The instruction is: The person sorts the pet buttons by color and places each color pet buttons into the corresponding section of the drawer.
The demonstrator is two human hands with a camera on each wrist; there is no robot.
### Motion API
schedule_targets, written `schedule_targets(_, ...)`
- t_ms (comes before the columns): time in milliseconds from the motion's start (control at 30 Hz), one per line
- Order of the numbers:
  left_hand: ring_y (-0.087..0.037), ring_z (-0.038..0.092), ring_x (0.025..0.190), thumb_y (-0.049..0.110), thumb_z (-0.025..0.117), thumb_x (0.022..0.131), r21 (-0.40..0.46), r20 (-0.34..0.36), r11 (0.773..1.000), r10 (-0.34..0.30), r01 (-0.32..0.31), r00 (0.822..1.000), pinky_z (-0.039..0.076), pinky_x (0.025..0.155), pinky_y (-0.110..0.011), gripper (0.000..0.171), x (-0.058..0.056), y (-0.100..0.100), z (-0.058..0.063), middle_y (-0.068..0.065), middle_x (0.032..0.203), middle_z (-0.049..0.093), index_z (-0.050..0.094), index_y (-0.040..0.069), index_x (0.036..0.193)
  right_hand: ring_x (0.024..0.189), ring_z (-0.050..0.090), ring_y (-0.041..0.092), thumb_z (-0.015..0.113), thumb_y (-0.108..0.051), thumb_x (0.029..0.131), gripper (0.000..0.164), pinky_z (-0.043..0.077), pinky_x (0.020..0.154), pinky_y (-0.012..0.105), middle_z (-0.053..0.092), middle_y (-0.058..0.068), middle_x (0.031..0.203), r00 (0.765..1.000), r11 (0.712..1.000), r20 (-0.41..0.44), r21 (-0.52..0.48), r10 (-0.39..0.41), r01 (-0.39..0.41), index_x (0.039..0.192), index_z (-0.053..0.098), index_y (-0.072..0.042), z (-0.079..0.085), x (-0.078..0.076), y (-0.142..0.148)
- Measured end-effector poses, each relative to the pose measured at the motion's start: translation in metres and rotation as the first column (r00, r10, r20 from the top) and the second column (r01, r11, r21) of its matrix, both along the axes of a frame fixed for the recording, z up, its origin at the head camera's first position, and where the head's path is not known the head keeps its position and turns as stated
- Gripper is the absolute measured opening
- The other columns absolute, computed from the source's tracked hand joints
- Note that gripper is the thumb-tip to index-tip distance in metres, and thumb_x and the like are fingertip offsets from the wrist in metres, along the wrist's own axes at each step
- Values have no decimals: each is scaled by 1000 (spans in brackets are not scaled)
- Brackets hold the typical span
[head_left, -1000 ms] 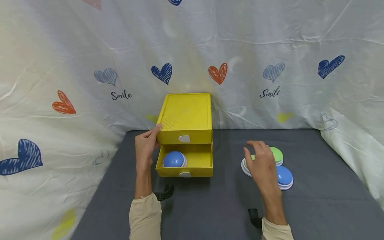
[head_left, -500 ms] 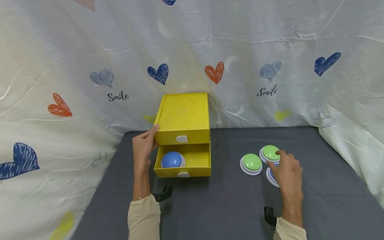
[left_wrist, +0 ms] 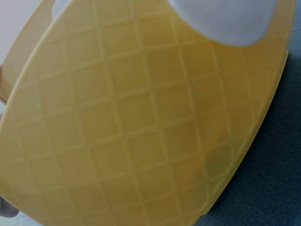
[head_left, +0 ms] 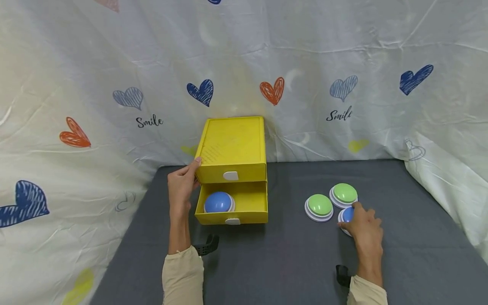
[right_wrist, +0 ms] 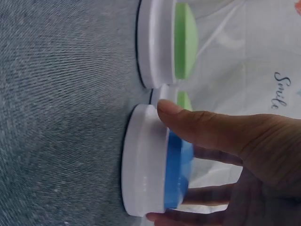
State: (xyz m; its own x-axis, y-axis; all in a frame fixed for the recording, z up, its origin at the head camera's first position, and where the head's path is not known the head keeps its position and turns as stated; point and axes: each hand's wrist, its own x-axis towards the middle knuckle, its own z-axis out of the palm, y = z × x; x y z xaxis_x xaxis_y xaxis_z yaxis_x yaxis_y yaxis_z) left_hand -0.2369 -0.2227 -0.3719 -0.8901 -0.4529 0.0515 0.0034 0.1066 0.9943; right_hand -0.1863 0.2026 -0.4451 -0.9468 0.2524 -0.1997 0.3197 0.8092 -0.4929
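Observation:
My left hand (head_left: 181,186) grips the front left corner of a yellow two-drawer box (head_left: 232,142), thumb at its top edge. The lower drawer (head_left: 249,217) is pulled out and holds a blue domed push button (head_left: 218,202) with a white base. At the right, my right hand (head_left: 367,228) grips another blue push button (head_left: 347,214). In the right wrist view, the thumb lies on that button's white base (right_wrist: 146,165) and fingertips reach its other side. The base sits on the dark cloth. In the left wrist view, a ribbed yellow drawer front (left_wrist: 131,108) fills most of the frame.
Two green push buttons, one nearer (head_left: 320,205) and one farther back (head_left: 345,193), stand close beside the held button. A white curtain (head_left: 236,55) printed with hearts hangs behind the dark cloth-covered table (head_left: 282,262) and down its left side.
My right hand has moved right from over the nearer green button, then down onto the blue one. The left hand keeps its grip on the box; the view has shifted slightly.

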Motion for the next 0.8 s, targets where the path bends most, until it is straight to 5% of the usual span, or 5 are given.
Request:
schedule_targets(467, -18, 64, 93, 56, 70, 71, 30, 30, 999, -18, 17, 999, 51, 79, -34, 56, 0, 3, 1, -10, 108, 64, 71, 12, 106, 96, 36, 57, 77, -15, 70, 72, 37, 72, 64, 38, 40, 109, 997, 1000, -70, 0, -22, 22, 128, 41, 7, -4, 1, 6)
schedule_targets(800, -18, 62, 100, 56, 70, 70, 34, 28, 999, -18, 17, 999, 50, 82, -36, 58, -1, 0, 2, -10, 115, 61, 70, 12, 108, 90, 41, 55, 77, -15, 69, 67, 36, 70, 61, 44, 38, 104, 973, 999, -232, 48, -12, 24, 123, 47, 7, 14, 8, 1)
